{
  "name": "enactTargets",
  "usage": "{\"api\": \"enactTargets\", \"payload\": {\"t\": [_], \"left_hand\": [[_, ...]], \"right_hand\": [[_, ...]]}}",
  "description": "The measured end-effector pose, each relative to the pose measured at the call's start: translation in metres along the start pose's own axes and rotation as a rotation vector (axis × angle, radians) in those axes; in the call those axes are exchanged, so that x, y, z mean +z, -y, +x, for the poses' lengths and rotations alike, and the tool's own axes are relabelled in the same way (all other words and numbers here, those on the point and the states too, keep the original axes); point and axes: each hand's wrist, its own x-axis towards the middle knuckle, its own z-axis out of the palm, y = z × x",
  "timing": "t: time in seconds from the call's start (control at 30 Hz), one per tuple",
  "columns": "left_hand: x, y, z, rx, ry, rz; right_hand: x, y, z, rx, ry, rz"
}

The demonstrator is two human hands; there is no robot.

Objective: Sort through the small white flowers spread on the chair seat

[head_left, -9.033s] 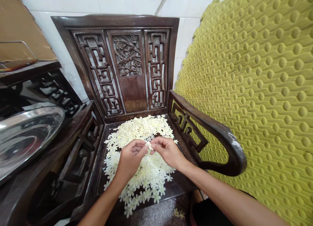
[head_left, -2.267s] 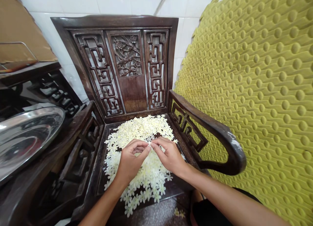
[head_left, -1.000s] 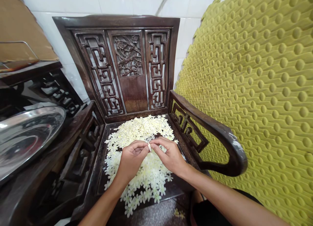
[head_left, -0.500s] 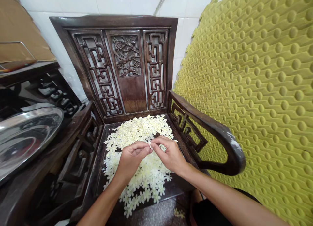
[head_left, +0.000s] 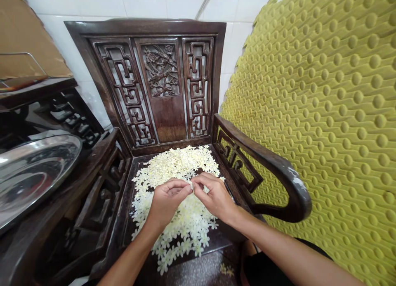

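Observation:
A heap of small white flowers [head_left: 176, 164] covers the seat of a dark carved wooden chair [head_left: 161, 79]. My left hand [head_left: 165, 203] and my right hand [head_left: 215, 195] meet above the heap, fingertips pinched together on one small white flower [head_left: 191, 185]. Both hands hover over the middle of the pile, with their wrists towards the seat's front edge.
A shiny metal tray [head_left: 34, 170] rests at the left on another dark wooden piece. A yellow-green bumpy foam mat [head_left: 324, 112] stands upright on the right, against the chair's curved armrest [head_left: 272, 166]. White tiled wall behind. A few flowers lie on the floor [head_left: 225, 270].
The hands have stayed together above the heap, fingertips shifting only slightly on the pinched flower. The camera view wobbles a little.

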Motion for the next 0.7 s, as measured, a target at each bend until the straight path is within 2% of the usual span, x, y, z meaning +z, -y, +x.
{"api": "enactTargets", "payload": {"t": [0.3, 0.7], "left_hand": [[-0.0001, -0.0007, 0.0002, -0.003, -0.005, 0.015], [-0.0017, -0.0039, -0.0015, -0.029, 0.043, -0.023]], "right_hand": [[0.0001, -0.0018, -0.0011, -0.051, 0.007, -0.051], [-0.0009, -0.0004, -0.0004, -0.031, 0.003, -0.028]]}}
